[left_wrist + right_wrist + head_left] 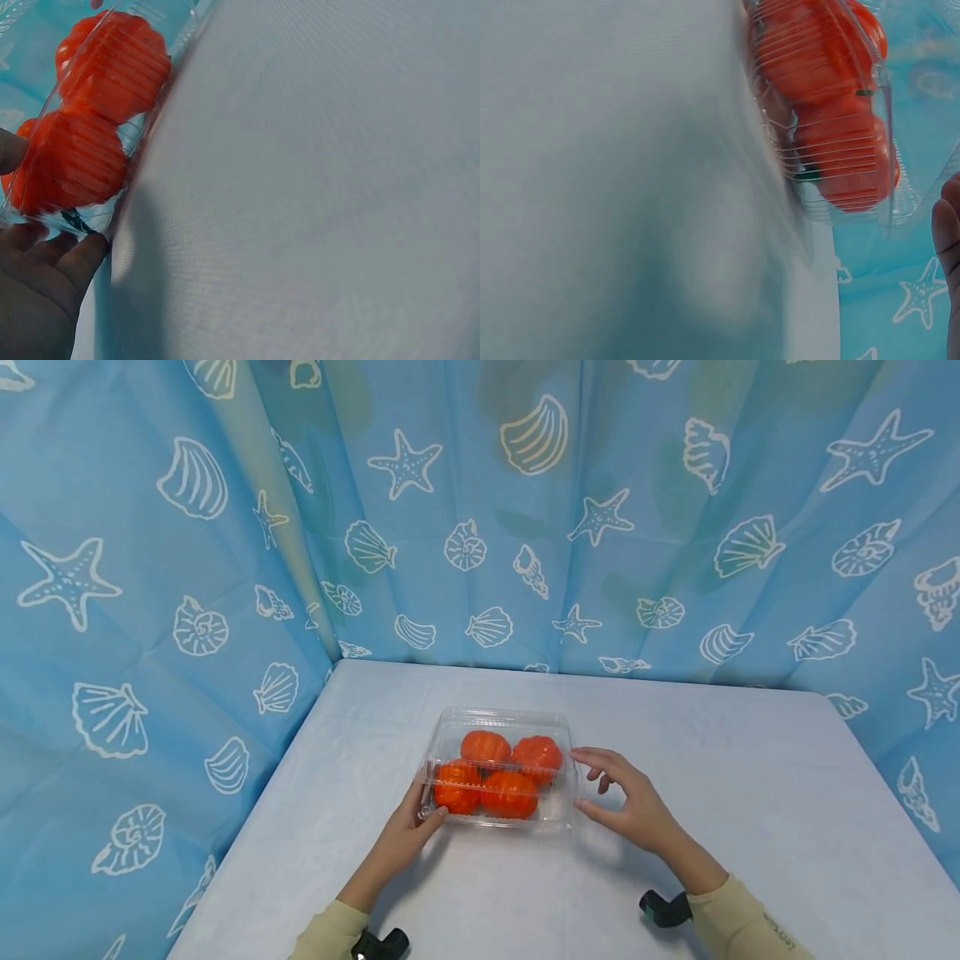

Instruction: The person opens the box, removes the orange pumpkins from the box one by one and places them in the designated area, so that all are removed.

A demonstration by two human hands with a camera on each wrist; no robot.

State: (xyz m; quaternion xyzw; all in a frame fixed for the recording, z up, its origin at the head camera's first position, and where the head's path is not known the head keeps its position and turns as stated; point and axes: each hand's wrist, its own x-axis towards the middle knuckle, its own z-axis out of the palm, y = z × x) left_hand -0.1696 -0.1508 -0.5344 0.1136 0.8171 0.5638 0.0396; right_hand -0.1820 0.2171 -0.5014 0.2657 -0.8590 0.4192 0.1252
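A clear plastic clamshell container (502,717) stands on the table with several ribbed orange-red fruits (510,795), which look like tomatoes, inside. Across the fruits runs a clear lid rim in the head view. My left hand (408,831) holds the container's left side, thumb by the front left corner; in the left wrist view its fingers (82,259) lie against the lower end wall. On the other side my right hand (633,802) is spread, its fingertips right at the right edge, thumb apart from the fingers. Only part of that hand (949,247) shows in the right wrist view.
A white cloth covers the table (750,793). Blue curtains (465,485) with white shells and starfish hang behind it and along the left. A dark wrist camera (663,910) sits below the right wrist, another (382,945) below the left.
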